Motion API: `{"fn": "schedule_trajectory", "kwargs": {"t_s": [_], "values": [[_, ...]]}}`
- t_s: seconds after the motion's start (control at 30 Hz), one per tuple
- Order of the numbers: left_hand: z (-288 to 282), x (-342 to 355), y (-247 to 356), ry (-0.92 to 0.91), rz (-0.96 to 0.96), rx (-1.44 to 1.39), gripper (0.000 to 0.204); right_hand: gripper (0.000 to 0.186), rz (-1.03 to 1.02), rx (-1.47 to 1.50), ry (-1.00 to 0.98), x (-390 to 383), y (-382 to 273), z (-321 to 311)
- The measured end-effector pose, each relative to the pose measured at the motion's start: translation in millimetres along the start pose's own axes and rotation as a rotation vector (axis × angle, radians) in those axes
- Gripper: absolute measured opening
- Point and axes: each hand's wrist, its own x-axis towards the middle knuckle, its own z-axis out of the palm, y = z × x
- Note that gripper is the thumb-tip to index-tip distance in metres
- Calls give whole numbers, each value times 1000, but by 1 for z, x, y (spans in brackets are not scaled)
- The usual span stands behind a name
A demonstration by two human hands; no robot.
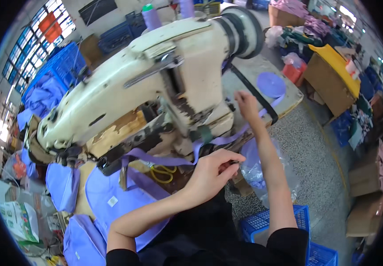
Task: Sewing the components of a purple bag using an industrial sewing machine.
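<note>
Pinching the flat lilac webbing strap [227, 140], left hand [209, 170] fingers curl; right hand [246, 103] fingers grip it beside the cream industrial sewing machine [125, 84].

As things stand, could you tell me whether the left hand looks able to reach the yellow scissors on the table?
Probably yes. The left hand sits just right of the scissors, which lie under the purple strap; the strap crosses above them but does not seem to block a reach underneath.
</note>
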Motion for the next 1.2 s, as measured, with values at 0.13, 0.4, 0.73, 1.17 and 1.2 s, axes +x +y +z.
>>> {"fn": "schedule_trajectory", "kwargs": {"t_s": [0.13,0.4,0.73,1.17,1.2], "values": [[25,61,-28,-45,-65,-118,19,53,-97,106,-310,33,35,32],[73,139,-102,174,-242,-537,18,42,87,63,174,20,32,32],[69,220,-171,534,-258,-1389,19,11,-257,80,-321,-13,0,-87],[80,200,-124,532,-40,-675,25,17,176,406,-162,-3,29,-54],[81,194,-118,511,-17,-554,23,16,239,416,-127,2,27,-46]]}}
